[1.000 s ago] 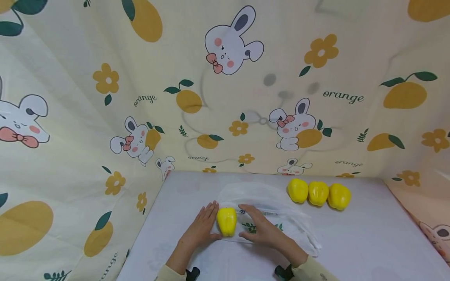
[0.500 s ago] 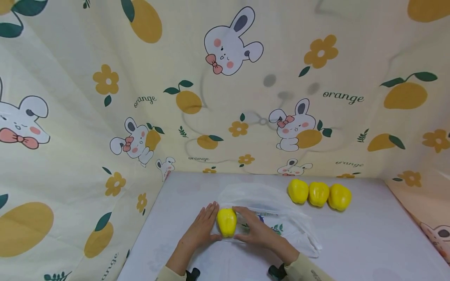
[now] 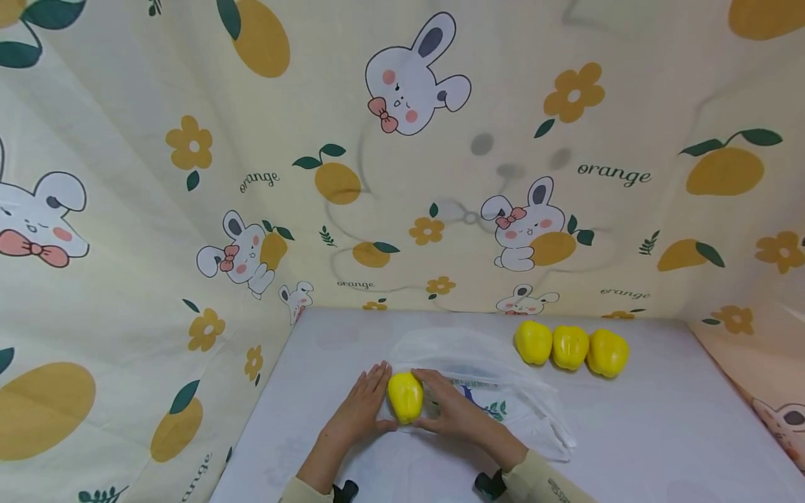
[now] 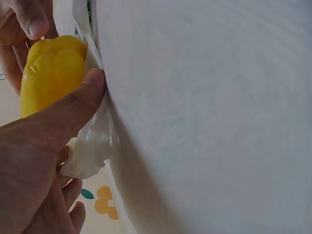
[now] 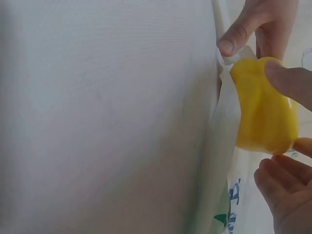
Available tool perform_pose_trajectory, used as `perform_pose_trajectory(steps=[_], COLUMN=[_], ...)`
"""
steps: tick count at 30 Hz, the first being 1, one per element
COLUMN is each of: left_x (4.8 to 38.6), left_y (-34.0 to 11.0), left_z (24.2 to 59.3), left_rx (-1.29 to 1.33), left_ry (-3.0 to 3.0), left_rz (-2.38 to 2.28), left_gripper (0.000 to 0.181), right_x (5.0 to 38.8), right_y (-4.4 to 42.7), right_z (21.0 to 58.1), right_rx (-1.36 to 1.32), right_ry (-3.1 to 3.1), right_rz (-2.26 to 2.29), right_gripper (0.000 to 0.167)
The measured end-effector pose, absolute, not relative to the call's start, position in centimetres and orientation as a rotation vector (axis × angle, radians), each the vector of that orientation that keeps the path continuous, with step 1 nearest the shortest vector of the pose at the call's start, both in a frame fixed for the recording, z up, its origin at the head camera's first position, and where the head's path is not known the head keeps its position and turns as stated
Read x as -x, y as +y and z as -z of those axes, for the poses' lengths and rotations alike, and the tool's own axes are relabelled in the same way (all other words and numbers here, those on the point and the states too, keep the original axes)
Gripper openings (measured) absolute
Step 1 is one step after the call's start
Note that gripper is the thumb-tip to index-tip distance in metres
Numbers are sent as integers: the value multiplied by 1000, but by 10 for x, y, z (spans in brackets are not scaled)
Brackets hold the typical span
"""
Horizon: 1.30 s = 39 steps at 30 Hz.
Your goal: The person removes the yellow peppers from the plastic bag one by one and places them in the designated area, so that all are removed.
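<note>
A yellow bell pepper point(image 3: 405, 397) lies on a flattened white plastic bag point(image 3: 528, 412) with green leaf print. On its left side my left hand point(image 3: 357, 405) lies with straight fingers and the thumb spread apart; in the left wrist view that thumb point(image 4: 90, 90) rests against the bag's near edge. From the right, my right hand point(image 3: 455, 406) pinches the pepper, thumb at its near end and a finger at its far end. The right wrist view shows the right thumb point(image 5: 287, 80) on the pepper point(image 5: 265, 109); its other fingers stay off to the side.
Several more yellow bell peppers point(image 3: 570, 347) stand in a row at the table's back right. The white table point(image 3: 660, 419) meets a printed cloth point(image 3: 434, 175) with rabbits and oranges, which encloses the back and both sides.
My right hand has moved left, from beside the pepper to touching and pinching it. The pepper tilts slightly now. The left hand has stayed in place.
</note>
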State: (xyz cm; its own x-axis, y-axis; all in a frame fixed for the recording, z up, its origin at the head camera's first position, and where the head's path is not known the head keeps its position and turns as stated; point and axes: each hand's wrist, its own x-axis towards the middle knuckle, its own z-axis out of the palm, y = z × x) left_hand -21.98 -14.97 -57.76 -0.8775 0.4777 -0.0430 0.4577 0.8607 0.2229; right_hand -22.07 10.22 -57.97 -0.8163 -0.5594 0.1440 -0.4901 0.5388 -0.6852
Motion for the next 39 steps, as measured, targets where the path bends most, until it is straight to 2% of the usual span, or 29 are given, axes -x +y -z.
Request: perform_pose_trajectory(steps=[32, 39], left_x=[218, 217], left_y=[-145, -146], left_z=[576, 575], left_rx=[-710, -688], left_ry=[2935, 2923], left_rz=[-298, -315], left_gripper=[111, 112], right_x=[213, 210], right_y=[119, 132], right_z=[574, 571], right_rx=[960, 876], right_ry=[2665, 2693], right_rz=[1264, 1267], right_gripper=[87, 89])
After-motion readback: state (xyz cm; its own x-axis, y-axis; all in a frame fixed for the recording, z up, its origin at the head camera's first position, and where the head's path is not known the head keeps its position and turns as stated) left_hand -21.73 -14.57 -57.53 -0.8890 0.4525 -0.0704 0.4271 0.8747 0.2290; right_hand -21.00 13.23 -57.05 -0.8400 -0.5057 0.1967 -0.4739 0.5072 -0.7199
